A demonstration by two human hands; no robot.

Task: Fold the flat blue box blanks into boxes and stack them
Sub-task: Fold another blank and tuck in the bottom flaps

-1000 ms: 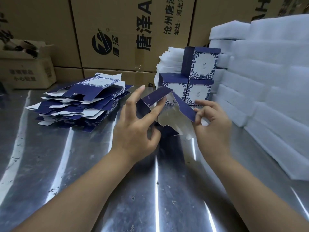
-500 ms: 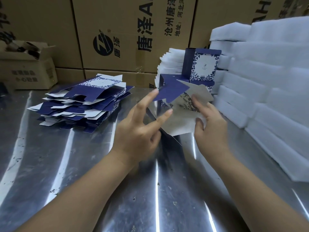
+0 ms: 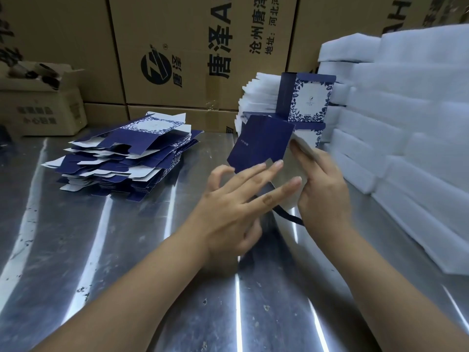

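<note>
A half-folded blue box [image 3: 261, 146] is held up over the metal table [image 3: 114, 250], its plain dark blue panel tilted toward me and its white inside showing on the right. My left hand [image 3: 236, 201] lays two straight fingers across the box's lower edge, and its thumb is tucked below. My right hand [image 3: 324, 191] grips the box's right side, fingers running up along the white wall. A pile of flat blue blanks [image 3: 127, 153] lies at the left. Finished boxes [image 3: 311, 100] with floral white fronts stand stacked behind the held one.
White foam sheets [image 3: 411, 128] are piled high along the right side and behind the finished boxes. Large printed brown cartons [image 3: 203, 47] wall off the back. A small open carton [image 3: 43, 110] sits at the far left.
The box has been turned, so a plain blue panel now faces me. My left fingers have moved right onto its lower edge, and my right hand has shifted along its right wall.
</note>
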